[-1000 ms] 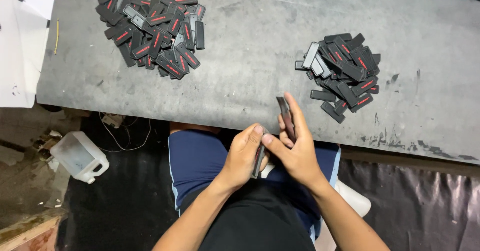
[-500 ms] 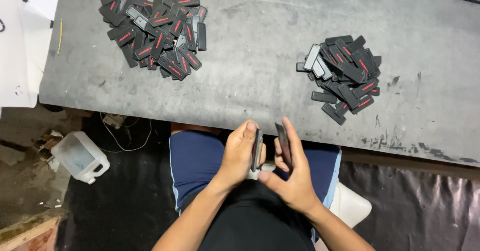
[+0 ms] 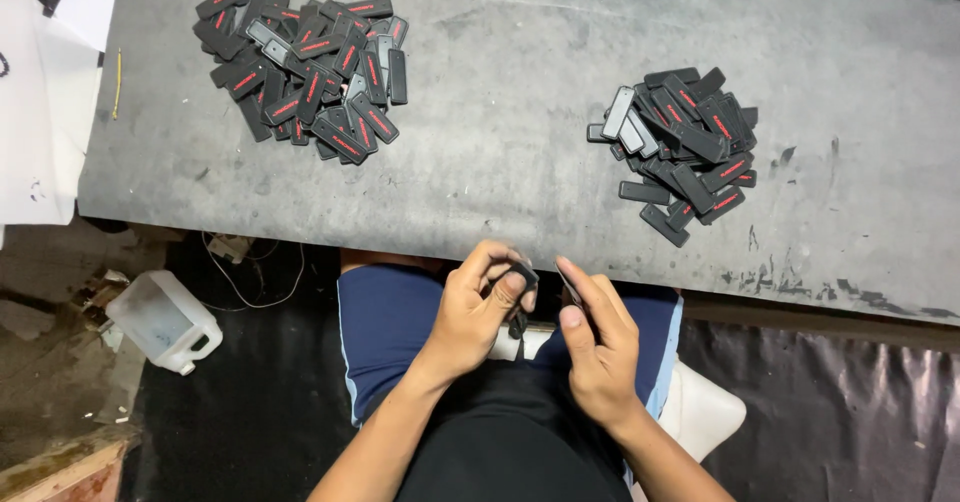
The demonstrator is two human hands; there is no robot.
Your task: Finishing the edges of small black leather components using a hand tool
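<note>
A small, makeshift assembly workshop is shown. A worn, scratched grey worktable [image 3: 500,162] serves as the landmark: two heaps of identical small black plastic parts [image 3: 305,62] [image 3: 680,142] are sorted on it, one towards each end. Below its near left corner, a white plastic jug [image 3: 160,320] and loose wires [image 3: 250,277] are left on a dirty floor, and black sheeting [image 3: 830,412] is spread beneath its near edge.

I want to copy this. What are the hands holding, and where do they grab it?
Each holds a small black flat piece. The left hand pinches its piece by the top end; the right hand grips its piece along the edge between thumb and fingers.
</note>
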